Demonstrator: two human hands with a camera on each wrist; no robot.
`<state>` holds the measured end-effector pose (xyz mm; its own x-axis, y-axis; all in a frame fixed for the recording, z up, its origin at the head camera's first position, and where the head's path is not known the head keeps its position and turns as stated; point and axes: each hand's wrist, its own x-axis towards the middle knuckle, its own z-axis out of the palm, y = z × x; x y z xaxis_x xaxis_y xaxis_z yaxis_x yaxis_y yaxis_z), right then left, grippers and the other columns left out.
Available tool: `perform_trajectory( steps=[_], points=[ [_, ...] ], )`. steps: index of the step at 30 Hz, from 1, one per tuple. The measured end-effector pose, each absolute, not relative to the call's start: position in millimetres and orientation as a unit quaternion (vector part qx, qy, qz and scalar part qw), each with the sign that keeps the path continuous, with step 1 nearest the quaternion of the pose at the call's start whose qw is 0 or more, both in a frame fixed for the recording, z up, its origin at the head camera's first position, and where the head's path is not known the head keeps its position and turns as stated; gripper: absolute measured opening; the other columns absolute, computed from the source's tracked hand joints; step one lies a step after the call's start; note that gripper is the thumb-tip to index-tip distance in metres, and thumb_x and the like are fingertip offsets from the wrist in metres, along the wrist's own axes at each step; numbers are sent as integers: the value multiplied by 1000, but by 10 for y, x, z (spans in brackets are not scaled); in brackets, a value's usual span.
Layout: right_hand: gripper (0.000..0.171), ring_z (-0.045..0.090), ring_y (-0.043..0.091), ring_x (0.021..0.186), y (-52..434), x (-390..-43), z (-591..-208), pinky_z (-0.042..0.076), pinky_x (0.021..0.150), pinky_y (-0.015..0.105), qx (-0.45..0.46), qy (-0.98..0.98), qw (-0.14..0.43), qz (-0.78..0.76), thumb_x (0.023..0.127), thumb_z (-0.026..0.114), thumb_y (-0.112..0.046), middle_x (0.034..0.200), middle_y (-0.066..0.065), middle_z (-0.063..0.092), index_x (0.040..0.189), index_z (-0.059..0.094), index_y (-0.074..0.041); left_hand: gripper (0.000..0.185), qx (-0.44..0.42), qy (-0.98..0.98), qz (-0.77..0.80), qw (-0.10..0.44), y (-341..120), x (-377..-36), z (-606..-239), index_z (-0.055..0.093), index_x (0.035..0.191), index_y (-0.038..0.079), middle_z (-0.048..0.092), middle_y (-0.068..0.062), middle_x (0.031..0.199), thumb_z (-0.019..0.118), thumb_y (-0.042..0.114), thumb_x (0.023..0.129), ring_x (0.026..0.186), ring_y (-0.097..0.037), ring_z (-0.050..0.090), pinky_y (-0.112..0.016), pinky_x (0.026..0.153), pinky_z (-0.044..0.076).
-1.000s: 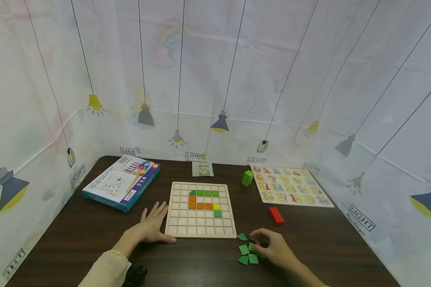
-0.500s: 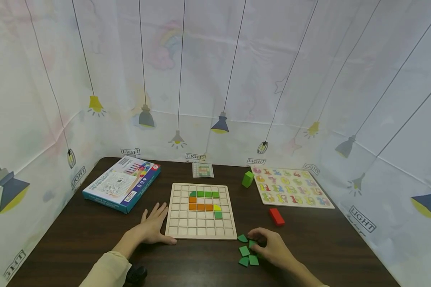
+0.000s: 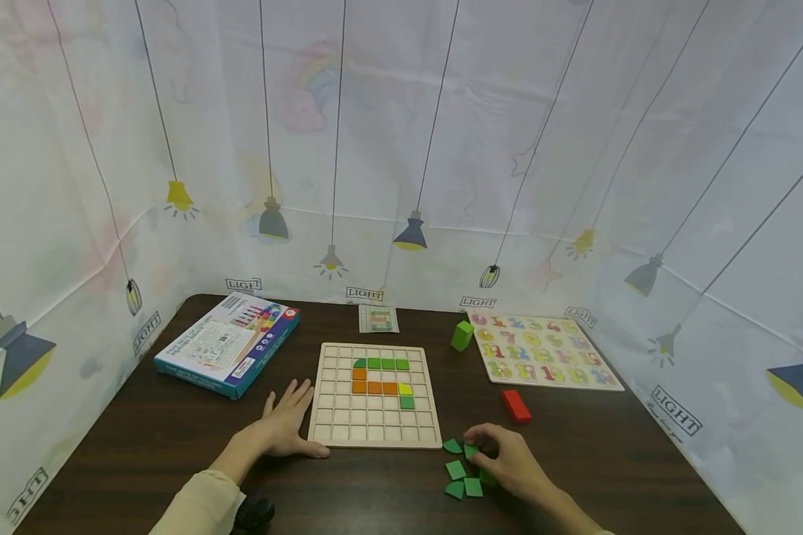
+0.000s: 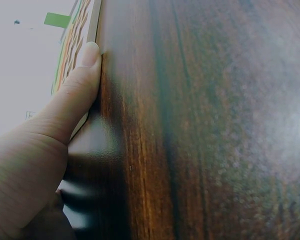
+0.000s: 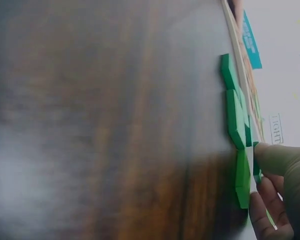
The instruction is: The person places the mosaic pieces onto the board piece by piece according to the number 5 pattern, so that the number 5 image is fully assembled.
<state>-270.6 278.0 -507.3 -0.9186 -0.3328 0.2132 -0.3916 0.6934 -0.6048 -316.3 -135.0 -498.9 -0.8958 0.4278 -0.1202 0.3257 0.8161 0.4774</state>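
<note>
Dark wood bench (image 3: 140, 446), lamp-print curtain walls all round. Your left hand (image 3: 282, 425) lies flat, fingers spread, thumb against the grid board (image 3: 373, 423) near-left corner (board square-on to you). Your right hand (image 3: 508, 461) curls over the green pieces (image 3: 456, 469), fingertips pinching one just right of the board.

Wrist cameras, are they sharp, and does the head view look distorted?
Left wrist: thumb fairly sharp, table smeared with glare. Right wrist: green tiles clear, tabletop blurred. Head view: evenly lit, edges bent by a wide lens.
</note>
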Motion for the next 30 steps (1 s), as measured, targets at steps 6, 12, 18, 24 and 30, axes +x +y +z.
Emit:
perform_trajectory(
  steps=[6, 12, 18, 24, 30],
  points=[
    [28, 62, 10, 90, 2714, -2805, -5047, 51, 77, 32, 181, -922, 66, 337, 78, 76, -8, 97, -9, 65, 103, 67, -14, 116, 199, 946, 230, 112, -1360, -3170, -5003, 19, 149, -1, 11, -19, 155, 73, 62, 69, 141, -40, 4, -65, 105, 1],
    [31, 62, 10, 93, 2577, -2914, -5031, 51, 81, 35, 200, -913, 101, 342, 76, 77, -3, 97, -9, 66, 105, 67, -11, 117, 195, 946, 228, 118, -1356, -3169, -5006, 19, 149, -1, 11, -19, 155, 73, 63, 68, 141, -40, 4, -65, 105, 1],
    [31, 62, 10, 94, 2398, -3046, -5010, 50, 82, 36, 204, -908, 105, 351, 76, 77, -4, 98, -7, 66, 105, 67, -10, 116, 194, 946, 230, 121, -1346, -3162, -4996, 19, 149, -1, 11, -19, 155, 73, 63, 68, 141, -39, 3, -65, 105, 1],
    [31, 62, 11, 93, 2259, -3166, -5019, 50, 81, 37, 218, -904, 117, 348, 77, 77, -4, 98, -6, 65, 106, 67, -9, 117, 192, 948, 226, 119, -1346, -3175, -5008, 18, 150, 0, 10, -18, 156, 72, 64, 68, 142, -38, 2, -64, 105, 0],
    [31, 63, 14, 91, 2141, -3227, -5026, 51, 79, 39, 236, -896, 125, 355, 76, 76, -1, 98, -2, 67, 106, 67, -7, 118, 194, 948, 226, 115, -1355, -3199, -5035, 17, 150, 0, 10, -17, 156, 72, 65, 68, 142, -38, 3, -65, 105, 1]
  ],
)
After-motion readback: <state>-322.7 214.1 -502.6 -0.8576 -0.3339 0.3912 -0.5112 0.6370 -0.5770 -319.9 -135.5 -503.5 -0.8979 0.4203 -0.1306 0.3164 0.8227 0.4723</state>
